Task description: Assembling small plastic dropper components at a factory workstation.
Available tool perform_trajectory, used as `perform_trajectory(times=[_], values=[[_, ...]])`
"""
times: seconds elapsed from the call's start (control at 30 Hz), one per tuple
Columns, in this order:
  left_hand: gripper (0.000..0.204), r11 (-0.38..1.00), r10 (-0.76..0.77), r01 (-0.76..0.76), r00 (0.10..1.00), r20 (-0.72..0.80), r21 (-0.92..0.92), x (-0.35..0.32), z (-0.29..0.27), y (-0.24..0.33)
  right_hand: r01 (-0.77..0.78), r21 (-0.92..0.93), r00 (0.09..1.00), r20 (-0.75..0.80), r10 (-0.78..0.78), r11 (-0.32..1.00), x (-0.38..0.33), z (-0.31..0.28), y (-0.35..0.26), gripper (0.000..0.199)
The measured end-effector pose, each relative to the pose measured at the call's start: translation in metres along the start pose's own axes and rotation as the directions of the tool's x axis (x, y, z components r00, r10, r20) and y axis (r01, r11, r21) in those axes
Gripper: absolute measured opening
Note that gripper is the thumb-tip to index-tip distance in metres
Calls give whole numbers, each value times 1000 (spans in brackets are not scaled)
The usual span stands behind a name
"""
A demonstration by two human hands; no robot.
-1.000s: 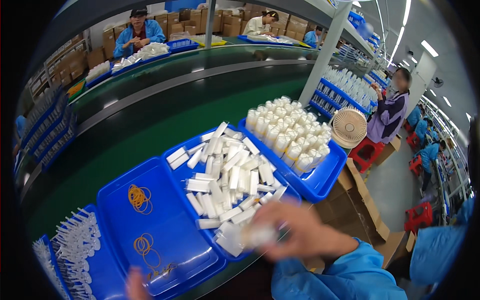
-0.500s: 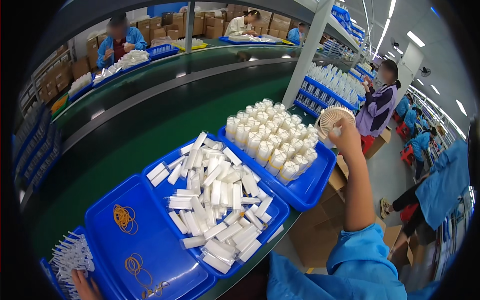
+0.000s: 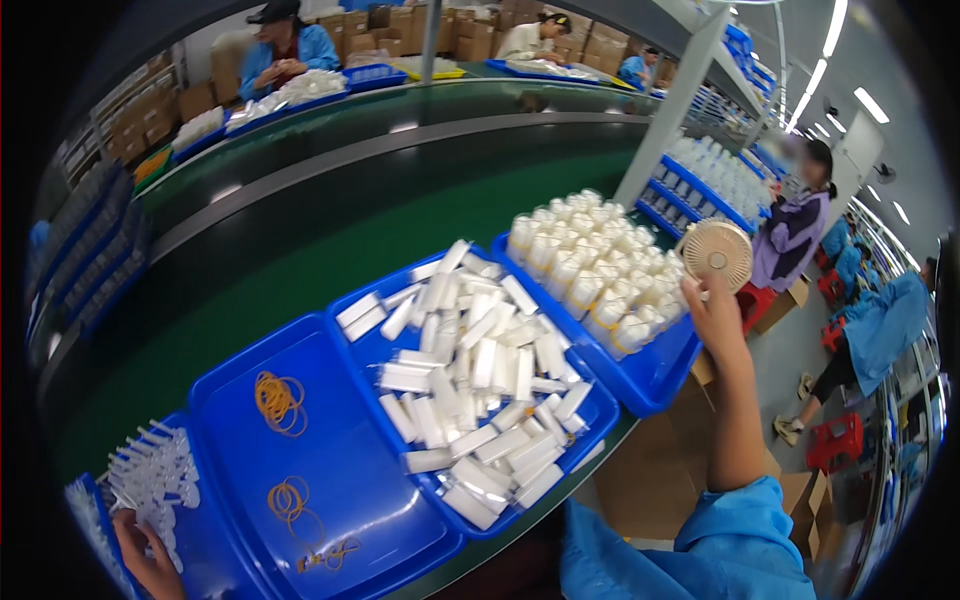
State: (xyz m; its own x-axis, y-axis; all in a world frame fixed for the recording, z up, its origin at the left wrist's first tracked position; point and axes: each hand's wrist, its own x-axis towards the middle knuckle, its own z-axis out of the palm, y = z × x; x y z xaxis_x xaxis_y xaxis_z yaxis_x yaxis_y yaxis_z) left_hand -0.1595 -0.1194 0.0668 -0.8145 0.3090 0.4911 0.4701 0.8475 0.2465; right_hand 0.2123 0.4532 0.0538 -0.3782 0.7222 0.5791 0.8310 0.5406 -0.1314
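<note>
My right hand (image 3: 714, 312) reaches up at the right, its fingers closed at the lower edge of a small round beige fan (image 3: 717, 252). The fan's slatted front faces me, beyond the blue tray of bundles. At the lower left, my left hand (image 3: 146, 560) is partly in view. Its visible fingers are apart, touching or just above white stick-like plastic parts (image 3: 165, 478) in a blue tray. Between my hands, small white boxes in clear wrapping (image 3: 480, 365) lie heaped in another blue tray (image 3: 345, 315). Banded white bundles (image 3: 600, 265) stand upright in the tray beside the fan.
A blue tray (image 3: 370, 480) holds loose yellow rubber bands (image 3: 280, 402). Behind the trays runs a green conveyor belt (image 3: 400, 210). A grey post (image 3: 672, 110) rises near stacked blue trays (image 3: 700, 190). Cardboard boxes (image 3: 650, 460) sit below at right. Several people work around.
My right hand has moved from the fan's middle to its lower edge, and the fan's front now faces me more. My left hand stays by the white parts. The whole view has shifted.
</note>
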Motion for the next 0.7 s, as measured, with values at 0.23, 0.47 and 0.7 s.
perform_trajectory(times=[0.23, 0.47, 0.7], values=[[16, 496, -197, 107, 980, 8, -862, -66, -1, 62, 326, 597, 846, 163, -508, 733, -15, -43, -164, 27], [22, -33, 54, 472, 881, 470, -881, -101, 15, 147, 923, 184, 298, 215, -930, 338, -8, 17, -267, 29], [22, -153, 217, 607, 790, 573, -780, -111, 24, 156, 807, 234, 367, 522, -770, 543, -3, 33, -264, 25]])
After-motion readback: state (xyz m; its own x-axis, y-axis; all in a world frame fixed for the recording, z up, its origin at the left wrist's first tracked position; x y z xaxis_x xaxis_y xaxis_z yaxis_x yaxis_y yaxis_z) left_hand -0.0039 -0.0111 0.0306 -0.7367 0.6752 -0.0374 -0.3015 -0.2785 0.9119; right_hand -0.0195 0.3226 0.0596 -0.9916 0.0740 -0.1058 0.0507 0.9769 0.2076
